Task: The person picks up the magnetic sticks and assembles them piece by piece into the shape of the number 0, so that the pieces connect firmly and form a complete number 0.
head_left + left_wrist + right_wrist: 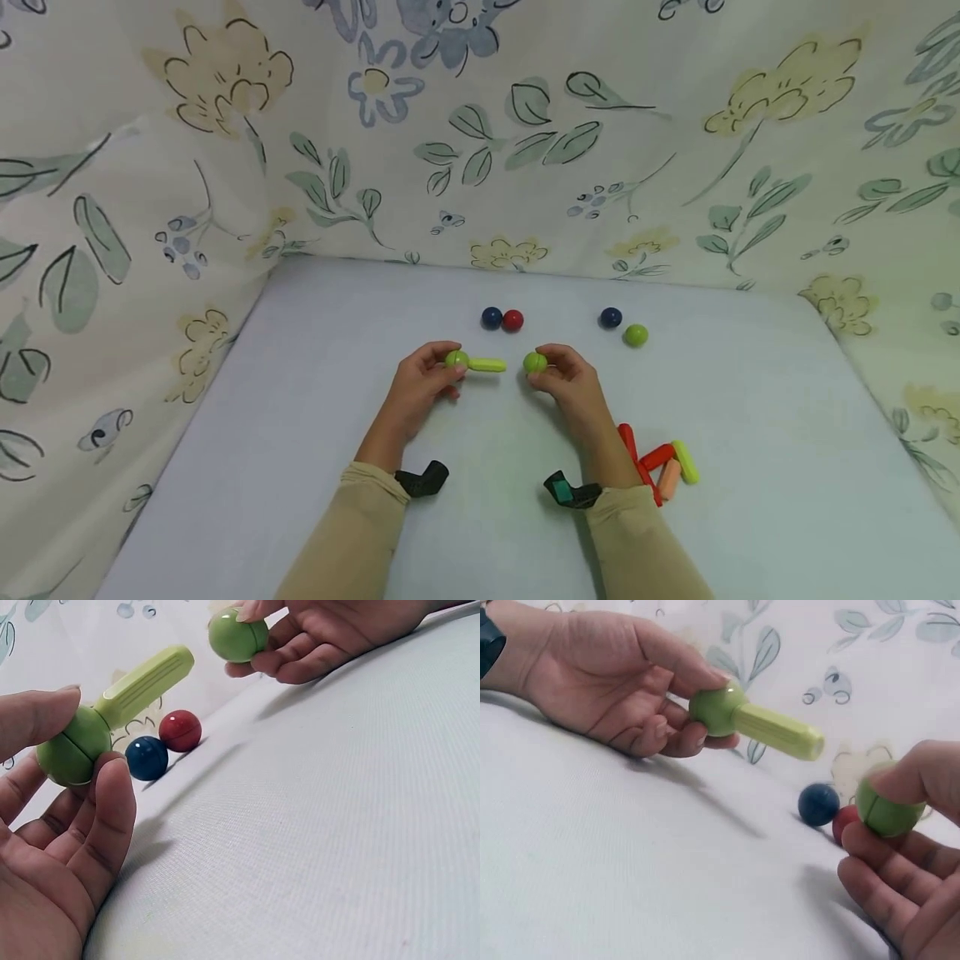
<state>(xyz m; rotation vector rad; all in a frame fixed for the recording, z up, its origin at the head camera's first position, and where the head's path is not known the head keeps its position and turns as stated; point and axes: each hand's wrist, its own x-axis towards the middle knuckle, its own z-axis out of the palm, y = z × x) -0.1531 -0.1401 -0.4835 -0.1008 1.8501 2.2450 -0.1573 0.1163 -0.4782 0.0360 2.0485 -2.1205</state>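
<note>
My left hand pinches a green ball between thumb and fingers. A yellow-green ribbed stick is joined to that ball and points toward the right hand. Opposite it, my right hand pinches a second green ball. A small gap separates the stick's free end from this second ball. Both hands are above the white table surface. Beyond them, a dark blue ball and a red ball lie side by side on the table.
Farther right at the back are another dark blue ball and a green ball. Beside the right forearm lies a group of sticks: red, peach and yellow-green. A flower-printed cloth rises behind the white table.
</note>
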